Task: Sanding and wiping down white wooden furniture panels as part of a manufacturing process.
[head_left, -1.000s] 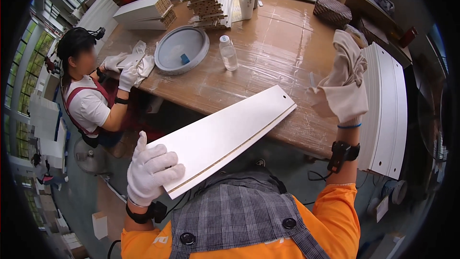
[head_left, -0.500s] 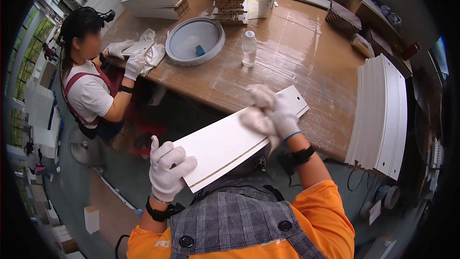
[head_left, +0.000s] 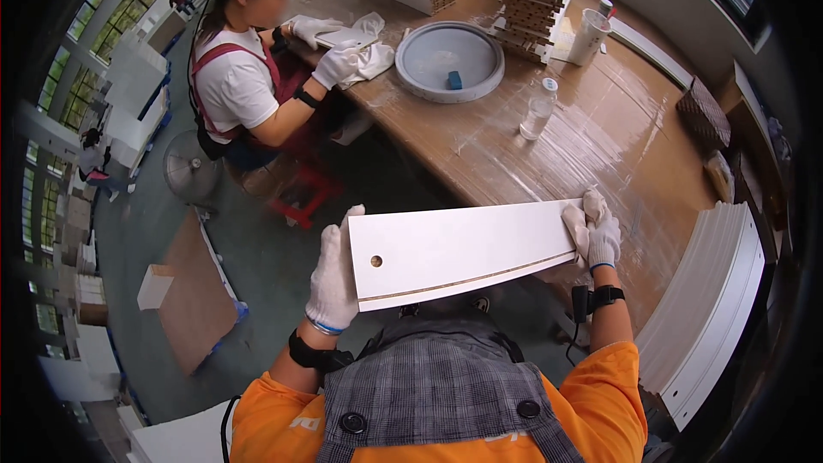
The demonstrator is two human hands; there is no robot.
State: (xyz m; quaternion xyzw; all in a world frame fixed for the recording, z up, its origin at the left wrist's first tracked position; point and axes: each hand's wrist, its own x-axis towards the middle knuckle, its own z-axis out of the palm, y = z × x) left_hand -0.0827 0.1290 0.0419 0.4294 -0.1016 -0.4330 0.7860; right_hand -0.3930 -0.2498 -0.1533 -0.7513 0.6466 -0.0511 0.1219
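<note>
A long white board (head_left: pixel 463 249) lies level across the front of my body, partly over the table's near edge. A dark round hole shows near its left end and a thin brown groove runs along its near edge. My left hand (head_left: pixel 333 281), in a white knitted glove, is closed around the left end, some fingers hidden behind the board. At the right end, my gloved right hand (head_left: pixel 604 240) is closed on a pale crumpled cloth (head_left: pixel 577 226) that touches the board. The fingers of that hand are partly hidden by the cloth.
The film-covered table (head_left: pixel 480 150) holds a grey round basin (head_left: pixel 416 86), a clear bottle (head_left: pixel 538 110), a cup (head_left: pixel 590 39) and a stack of boards (head_left: pixel 533 9). More white boards (head_left: pixel 703 291) stand at right. A co-worker (head_left: pixel 244 77) wipes a panel at left.
The board now lies more level, with a hole showing at its left end instead of the right. My right hand and cloth have moved right to its end. The view has shifted left.
</note>
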